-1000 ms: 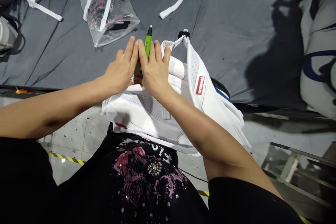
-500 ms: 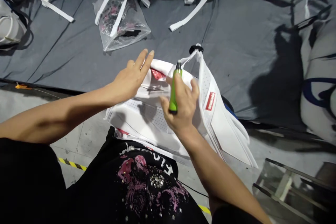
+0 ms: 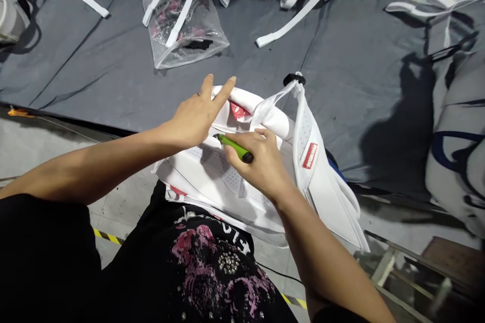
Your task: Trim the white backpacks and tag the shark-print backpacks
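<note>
A white bag [image 3: 261, 202] with dotted mesh panels, white straps and a red label [image 3: 310, 155] lies across the table's front edge and my lap. On its upper left side rests my left hand [image 3: 199, 116], two fingers stretched out and spread; its thumb is hidden. My right hand [image 3: 261, 159] is closed around a slim green tool [image 3: 235, 148] with black ends, pen-shaped, its exact kind unclear. The tool's dark tip points left at the bag's white edge, close under my left hand. Between the folds shows a red piece [image 3: 239, 111]. A black buckle [image 3: 294, 79] sits at the top of a strap.
A clear plastic bag [image 3: 189, 55] lies on the grey-covered table [image 3: 125, 81]. Several grey bags with white straps stand along the back, another grey bag [image 3: 460, 126] at the right. A metal-framed stool or rack [image 3: 382, 267] stands on the floor at lower right.
My right hand has turned the green tool from upright to slanting left and lowered its tip to the bag's edge. My left hand stays on the bag, its two fingers wider apart.
</note>
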`<state>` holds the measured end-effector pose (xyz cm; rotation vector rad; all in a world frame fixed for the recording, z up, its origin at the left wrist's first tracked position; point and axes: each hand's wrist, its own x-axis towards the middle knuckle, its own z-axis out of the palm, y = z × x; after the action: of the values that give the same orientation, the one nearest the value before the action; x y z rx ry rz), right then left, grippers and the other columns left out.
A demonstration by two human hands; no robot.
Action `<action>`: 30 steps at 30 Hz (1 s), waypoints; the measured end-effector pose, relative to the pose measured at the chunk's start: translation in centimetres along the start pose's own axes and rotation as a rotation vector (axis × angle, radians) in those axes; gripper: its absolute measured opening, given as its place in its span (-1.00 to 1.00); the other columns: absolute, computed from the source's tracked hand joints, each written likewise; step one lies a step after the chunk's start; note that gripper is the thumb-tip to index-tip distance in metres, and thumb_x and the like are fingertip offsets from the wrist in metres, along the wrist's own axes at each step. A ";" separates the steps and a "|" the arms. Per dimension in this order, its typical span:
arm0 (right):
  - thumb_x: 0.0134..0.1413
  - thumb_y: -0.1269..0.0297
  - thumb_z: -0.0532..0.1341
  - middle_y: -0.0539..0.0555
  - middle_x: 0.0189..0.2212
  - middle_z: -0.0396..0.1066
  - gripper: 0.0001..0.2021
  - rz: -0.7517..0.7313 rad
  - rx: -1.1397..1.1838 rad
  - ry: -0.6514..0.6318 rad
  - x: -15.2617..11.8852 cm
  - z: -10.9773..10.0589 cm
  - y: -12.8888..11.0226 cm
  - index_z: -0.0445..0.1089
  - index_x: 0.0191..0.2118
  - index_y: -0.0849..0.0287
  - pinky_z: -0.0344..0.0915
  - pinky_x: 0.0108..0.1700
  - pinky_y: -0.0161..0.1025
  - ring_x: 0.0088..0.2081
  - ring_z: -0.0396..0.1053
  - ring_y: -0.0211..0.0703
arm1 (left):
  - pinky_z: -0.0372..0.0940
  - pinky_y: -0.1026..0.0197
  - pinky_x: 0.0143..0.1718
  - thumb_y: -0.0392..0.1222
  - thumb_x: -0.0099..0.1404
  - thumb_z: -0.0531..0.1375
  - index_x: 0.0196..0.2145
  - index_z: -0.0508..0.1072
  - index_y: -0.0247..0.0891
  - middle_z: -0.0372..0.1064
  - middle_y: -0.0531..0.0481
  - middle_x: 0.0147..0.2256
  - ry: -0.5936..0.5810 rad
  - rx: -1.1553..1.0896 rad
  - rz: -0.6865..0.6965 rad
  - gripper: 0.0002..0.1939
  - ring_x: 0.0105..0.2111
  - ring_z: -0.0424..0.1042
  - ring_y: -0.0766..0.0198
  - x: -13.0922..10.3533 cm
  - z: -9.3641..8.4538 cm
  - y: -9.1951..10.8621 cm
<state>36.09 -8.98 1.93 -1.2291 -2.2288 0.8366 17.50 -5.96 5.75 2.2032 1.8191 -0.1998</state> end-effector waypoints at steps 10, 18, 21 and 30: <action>0.27 0.18 0.11 0.10 -0.17 0.60 -0.71 0.070 -0.076 0.222 -1.3 1.9 -0.4 0.54 -0.04 0.05 0.08 0.19 0.14 -0.07 0.50 0.06 | 0.36 -0.15 0.08 -0.11 0.32 0.16 0.45 -0.53 -0.02 -0.21 -0.36 0.39 -0.091 0.010 0.027 0.04 0.11 0.39 -0.21 0.5 -1.4 0.1; 0.24 0.17 0.15 0.07 -0.16 0.60 -0.71 0.092 -0.009 0.191 -0.7 2.0 -0.6 0.56 -0.04 0.00 0.07 0.22 0.18 -0.05 0.49 0.07 | 0.33 -0.13 0.10 -0.06 0.32 0.14 0.44 -0.59 -0.04 -0.23 -0.38 0.40 -0.104 0.042 0.061 0.06 0.09 0.41 -0.17 0.6 -1.4 -0.3; 0.26 0.18 0.14 0.06 -0.13 0.60 -0.71 0.080 0.044 0.153 0.0 2.6 -1.0 0.55 -0.04 0.01 0.02 0.27 0.16 -0.03 0.49 0.02 | 0.35 -0.11 0.07 -0.06 0.33 0.13 0.45 -0.57 -0.08 -0.20 -0.43 0.39 -0.114 0.074 0.056 0.04 0.05 0.43 -0.16 0.5 -1.7 0.0; 0.26 0.19 0.14 0.10 -0.10 0.60 -0.71 0.055 0.047 0.128 0.1 2.6 -1.3 0.55 -0.03 0.07 -0.02 0.31 0.14 -0.01 0.48 0.00 | 0.39 -0.06 -0.05 -0.04 0.35 0.11 0.45 -0.53 -0.12 -0.19 -0.51 0.37 -0.143 0.132 0.045 0.00 -0.07 0.49 -0.08 0.6 -1.9 0.1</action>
<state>33.65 -10.18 1.02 -1.2898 -2.0713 0.8035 17.55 -4.82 7.42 2.2509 1.7227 -0.4675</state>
